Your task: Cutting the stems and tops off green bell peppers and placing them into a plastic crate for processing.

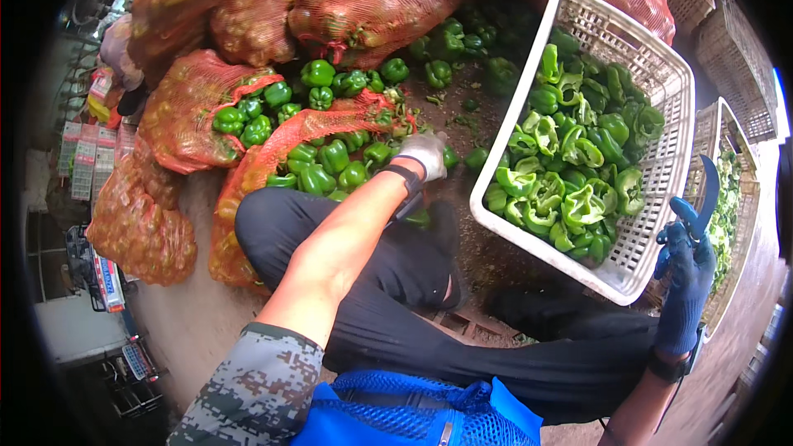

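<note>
My left hand (423,153), in a whitish glove, reaches among whole green bell peppers (334,157) at the mouth of an open red mesh sack (297,130). Its fingers are turned away from the camera, so whether they grip anything is hidden. At the right, my right hand (687,272), in a blue glove, holds a knife with a curved blade (707,198) pointing away from me. Between the hands, nearer the right one, a white plastic crate (582,272) stands tilted in view, holding many cut and hollowed green bell peppers (579,155).
Full red mesh sacks (372,0) are heaped at the back and left. Loose peppers (438,74) lie on the floor beyond my left hand. Another crate (743,248) with green pieces stands at the far right, near stacked crates (737,62). A person (121,49) is at the upper left.
</note>
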Demonstrator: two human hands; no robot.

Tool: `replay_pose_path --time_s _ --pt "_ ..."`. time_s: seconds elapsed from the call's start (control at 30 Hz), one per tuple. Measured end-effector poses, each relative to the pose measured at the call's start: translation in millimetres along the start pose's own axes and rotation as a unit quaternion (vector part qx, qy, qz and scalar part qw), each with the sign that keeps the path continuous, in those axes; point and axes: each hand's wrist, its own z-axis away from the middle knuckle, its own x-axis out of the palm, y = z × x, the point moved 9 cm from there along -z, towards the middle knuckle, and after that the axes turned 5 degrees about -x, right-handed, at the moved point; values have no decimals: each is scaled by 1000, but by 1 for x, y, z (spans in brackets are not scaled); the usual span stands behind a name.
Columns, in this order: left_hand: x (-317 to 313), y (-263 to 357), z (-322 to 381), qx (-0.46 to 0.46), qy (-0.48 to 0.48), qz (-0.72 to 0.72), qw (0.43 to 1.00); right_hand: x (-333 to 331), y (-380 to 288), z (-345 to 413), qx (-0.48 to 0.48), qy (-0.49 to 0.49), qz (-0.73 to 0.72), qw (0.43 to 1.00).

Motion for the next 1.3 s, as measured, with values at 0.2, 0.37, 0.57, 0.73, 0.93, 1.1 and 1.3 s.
replay_pose_path --time_s 0.2,0.37,0.57,0.73,0.93,1.1,1.3 --pt "37 -1 -24 -6 52 6 999 -1 12 -14 35 66 -63 995" --pt "18 -10 -15 -60 9 145 988 9 10 -19 59 4 -43 997" --pt "-64 -27 30 -2 -46 510 859 22 1 -9 55 -26 -84 995" --pt "-151 23 145 144 -52 491 858 52 -12 7 36 -93 -154 983" --pt "-175 108 253 225 58 326 917 103 -37 40 1 -198 -191 961" --pt "-170 147 293 279 256 213 901 123 -56 75 -28 -260 -225 939" --pt "-159 141 306 302 152 409 847 105 -7 77 89 -197 -371 903"
